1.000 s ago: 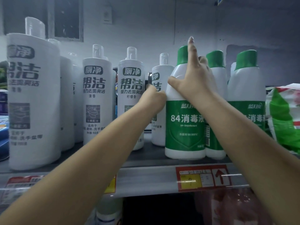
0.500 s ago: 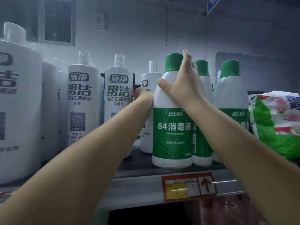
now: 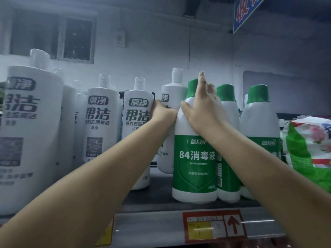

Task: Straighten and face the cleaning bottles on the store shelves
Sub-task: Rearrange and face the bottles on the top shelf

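Observation:
The front 84 disinfectant bottle (image 3: pixel 195 158), white with a green cap and green label, stands upright at the shelf edge with its label facing me. My right hand (image 3: pixel 203 108) grips its shoulder, thumb on the front and index finger pointing up past the cap. My left hand (image 3: pixel 162 111) sits curled just left of it, against a white toilet-cleaner bottle (image 3: pixel 172 90) standing further back. Its fingertips are hidden. Two more green-capped bottles (image 3: pixel 259 122) stand to the right.
A row of white toilet-cleaner bottles (image 3: pixel 100 119) fills the shelf to the left, the nearest one (image 3: pixel 26 131) very large. A green and white bag (image 3: pixel 308 149) lies at the right. The shelf rail (image 3: pixel 161 228) carries a red price tag (image 3: pixel 213 226).
My right index finger has stretched upward again after lying flatter along the neck. Both hands stay at the disinfectant bottle, which has hardly moved. The view has tilted up and drawn closer.

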The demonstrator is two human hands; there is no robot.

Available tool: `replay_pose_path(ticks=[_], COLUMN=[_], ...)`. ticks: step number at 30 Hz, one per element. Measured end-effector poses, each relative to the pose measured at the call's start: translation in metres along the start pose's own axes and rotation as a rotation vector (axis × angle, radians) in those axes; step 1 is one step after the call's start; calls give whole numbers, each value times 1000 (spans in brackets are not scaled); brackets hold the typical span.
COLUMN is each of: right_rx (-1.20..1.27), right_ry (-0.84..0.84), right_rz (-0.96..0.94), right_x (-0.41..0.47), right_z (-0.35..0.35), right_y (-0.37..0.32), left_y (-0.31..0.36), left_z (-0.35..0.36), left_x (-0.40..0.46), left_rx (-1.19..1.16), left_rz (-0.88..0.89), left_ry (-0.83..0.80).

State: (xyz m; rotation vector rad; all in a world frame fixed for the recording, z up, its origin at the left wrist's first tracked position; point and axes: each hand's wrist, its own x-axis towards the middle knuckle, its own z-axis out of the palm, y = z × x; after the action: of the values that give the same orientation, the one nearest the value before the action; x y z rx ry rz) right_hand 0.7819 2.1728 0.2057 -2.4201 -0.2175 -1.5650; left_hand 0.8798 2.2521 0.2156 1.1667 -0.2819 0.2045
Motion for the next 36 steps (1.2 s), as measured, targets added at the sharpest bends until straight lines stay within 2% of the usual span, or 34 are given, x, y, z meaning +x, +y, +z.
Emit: replay_pose_path(ticks=[3,5,10,13,15,19,22,25,30,36], right_rx=[17,23,198,309,287,258,400,488,666,806], right_ry=[-8,-3,8,-81,-116,-195,-251,-190,73,194], right_rz=[20,27,64,155,189,127,41,-44,-42,-100], right_x=[9,18,41,54,66,85,89,97,110,112], right_z=[0,0,-3,-10,-10,-11,-27,-41,-48,-57], right_y=[-1,0,4,3,-4,-11,-16,-22,-32,-54], left_y=[9,19,50,60,69,87,105,124,146,171], left_z=[2,5,14,14,16,20,24,27,28,21], left_x=[1,-2,-5,-8,-15,-27,-37,-47,-59,-77], left_rx=[197,252,58,201,224,188,176,136,86,132], left_rz=[219,269,234,396,487,627,697,761,815,916], left_ry=[3,-25,-34,-11,46,87,99,72,16,28])
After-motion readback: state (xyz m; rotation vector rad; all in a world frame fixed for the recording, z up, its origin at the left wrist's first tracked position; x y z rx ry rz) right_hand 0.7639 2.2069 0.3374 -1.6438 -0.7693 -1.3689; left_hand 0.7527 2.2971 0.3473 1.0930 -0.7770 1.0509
